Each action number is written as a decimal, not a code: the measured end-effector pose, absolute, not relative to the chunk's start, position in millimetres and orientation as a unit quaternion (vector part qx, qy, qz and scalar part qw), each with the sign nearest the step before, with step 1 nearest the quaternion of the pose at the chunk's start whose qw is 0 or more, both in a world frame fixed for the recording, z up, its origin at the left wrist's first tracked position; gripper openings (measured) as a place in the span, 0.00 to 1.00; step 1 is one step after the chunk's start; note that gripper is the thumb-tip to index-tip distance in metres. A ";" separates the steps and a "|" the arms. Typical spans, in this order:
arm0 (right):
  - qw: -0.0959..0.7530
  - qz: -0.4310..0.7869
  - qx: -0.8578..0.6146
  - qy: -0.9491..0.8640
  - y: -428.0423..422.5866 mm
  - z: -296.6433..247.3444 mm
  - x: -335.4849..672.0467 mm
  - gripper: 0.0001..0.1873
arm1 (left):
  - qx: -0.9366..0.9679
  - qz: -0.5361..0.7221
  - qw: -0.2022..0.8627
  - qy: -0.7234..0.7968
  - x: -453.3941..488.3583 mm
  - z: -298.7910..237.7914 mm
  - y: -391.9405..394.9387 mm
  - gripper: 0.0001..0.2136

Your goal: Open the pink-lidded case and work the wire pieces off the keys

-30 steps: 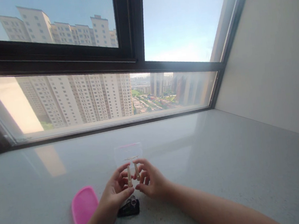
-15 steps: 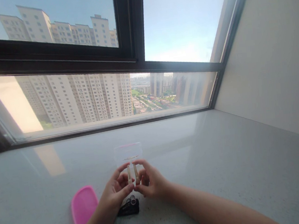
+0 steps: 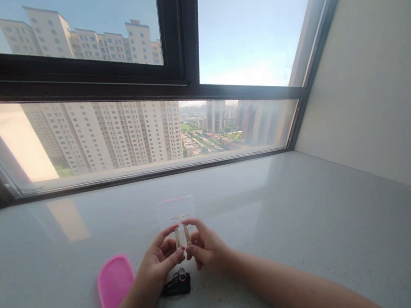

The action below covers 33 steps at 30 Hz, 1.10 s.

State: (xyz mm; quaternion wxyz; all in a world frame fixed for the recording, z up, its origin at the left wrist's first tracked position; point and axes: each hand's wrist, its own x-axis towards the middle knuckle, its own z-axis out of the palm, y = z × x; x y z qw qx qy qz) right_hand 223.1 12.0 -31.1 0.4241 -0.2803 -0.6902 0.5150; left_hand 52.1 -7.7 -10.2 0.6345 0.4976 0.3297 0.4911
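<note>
Between the thumb and fingertips of my left hand [image 3: 157, 261] stands a slim, pale gold piece [image 3: 177, 237], held upright. A similar slim gold piece [image 3: 187, 234] is pinched between the thumb and index finger of my right hand [image 3: 210, 246], tilted slightly. The two pieces face each other with a narrow gap between them. Their exact kind is too small to make out. Just beyond my fingertips lies a clear plastic bag [image 3: 174, 206], with thin gold-coloured bits [image 3: 180, 216] on or in it.
A pink shallow tray [image 3: 115, 285] lies left of my left forearm. Near my left wrist sits a black object [image 3: 178, 286] with a small round, ringed part [image 3: 182, 275]. The pale speckled sill [image 3: 303, 227] runs to a dark window frame [image 3: 156, 175], with a wall [image 3: 378, 104] at right.
My right thumb has moved up along its gold piece, and the fingers below have shifted. My left hand stays almost still, its grip unchanged.
</note>
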 end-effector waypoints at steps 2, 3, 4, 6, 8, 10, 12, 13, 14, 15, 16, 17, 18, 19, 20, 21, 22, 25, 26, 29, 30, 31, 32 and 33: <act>0.423 0.518 -0.281 -0.688 11.8 -29.9 223.2 0.28 | 0.502 0.490 0.629 0.334 52.4 -9.8 -7.6 0.26; 0.423 0.519 -0.281 -0.687 11.8 -29.5 223.2 0.29 | 0.506 0.490 0.626 0.335 52.3 -9.7 -7.6 0.26; 0.423 0.522 -0.280 -0.686 11.9 -29.2 223.3 0.28 | 0.510 0.490 0.622 0.336 52.2 -9.7 -7.5 0.26; 0.422 0.528 -0.282 -0.681 12.2 -29.1 223.5 0.28 | 0.514 0.490 0.616 0.342 51.7 -9.5 -7.4 0.26; 0.419 0.534 -0.284 -0.677 12.4 -29.2 223.8 0.28 | 0.514 0.490 0.611 0.350 51.1 -9.2 -7.3 0.27; 0.418 0.537 -0.283 -0.675 12.4 -29.2 224.1 0.28 | 0.515 0.493 0.606 0.354 50.8 -9.2 -7.1 0.26; 0.418 0.538 -0.284 -0.675 12.2 -28.7 224.3 0.27 | 0.518 0.497 0.604 0.347 50.7 -9.7 -6.6 0.26; 0.415 0.538 -0.287 -0.675 12.0 -28.2 224.3 0.27 | 0.520 0.498 0.603 0.344 50.7 -10.1 -6.2 0.25; 0.412 0.538 -0.291 -0.676 11.8 -27.6 224.4 0.27 | 0.522 0.499 0.601 0.342 50.7 -10.4 -6.0 0.25; 0.409 0.537 -0.294 -0.677 11.5 -26.9 224.4 0.27 | 0.524 0.500 0.599 0.342 50.7 -10.7 -5.7 0.26; 0.406 0.536 -0.296 -0.678 11.2 -26.1 224.4 0.27 | 0.526 0.500 0.596 0.342 50.8 -10.8 -5.6 0.26; 0.405 0.535 -0.297 -0.679 11.0 -25.3 224.5 0.27 | 0.528 0.501 0.594 0.344 50.8 -10.7 -5.6 0.26; 0.404 0.534 -0.297 -0.681 10.7 -24.5 224.5 0.27 | 0.528 0.501 0.592 0.345 50.8 -10.4 -5.7 0.26; 0.403 0.534 -0.298 -0.681 10.4 -23.8 224.6 0.27 | 0.529 0.500 0.592 0.346 50.8 -9.9 -5.9 0.26; 0.402 0.534 -0.299 -0.681 10.2 -23.1 224.7 0.27 | 0.529 0.499 0.592 0.347 50.8 -9.3 -6.1 0.26; 0.401 0.533 -0.301 -0.681 9.9 -22.6 224.8 0.27 | 0.529 0.499 0.592 0.348 50.8 -8.7 -6.4 0.26; 0.402 0.532 -0.303 -0.681 9.7 -22.2 224.9 0.28 | 0.528 0.499 0.592 0.350 50.9 -8.0 -6.6 0.27; 0.404 0.529 -0.307 -0.680 9.3 -21.8 224.9 0.28 | 0.525 0.500 0.589 0.356 51.2 -6.4 -6.8 0.27; 0.404 0.528 -0.310 -0.680 9.4 -22.0 224.9 0.28 | 0.525 0.501 0.587 0.358 51.3 -5.9 -6.8 0.27; 0.399 0.526 -0.317 -0.680 9.9 -23.2 224.5 0.29 | 0.525 0.503 0.583 0.363 51.9 -5.1 -6.6 0.28; 0.398 0.526 -0.318 -0.681 10.2 -23.8 224.4 0.29 | 0.526 0.503 0.581 0.365 52.0 -5.1 -6.6 0.28; 0.398 0.526 -0.318 -0.681 10.6 -24.4 224.3 0.29 | 0.526 0.503 0.580 0.366 52.0 -5.2 -6.6 0.29; 0.398 0.525 -0.317 -0.682 10.9 -25.0 224.3 0.30 | 0.527 0.502 0.579 0.367 51.9 -5.6 -6.5 0.29; 0.397 0.525 -0.316 -0.683 11.1 -25.5 224.3 0.30 | 0.528 0.501 0.579 0.367 51.7 -6.3 -6.4 0.29</act>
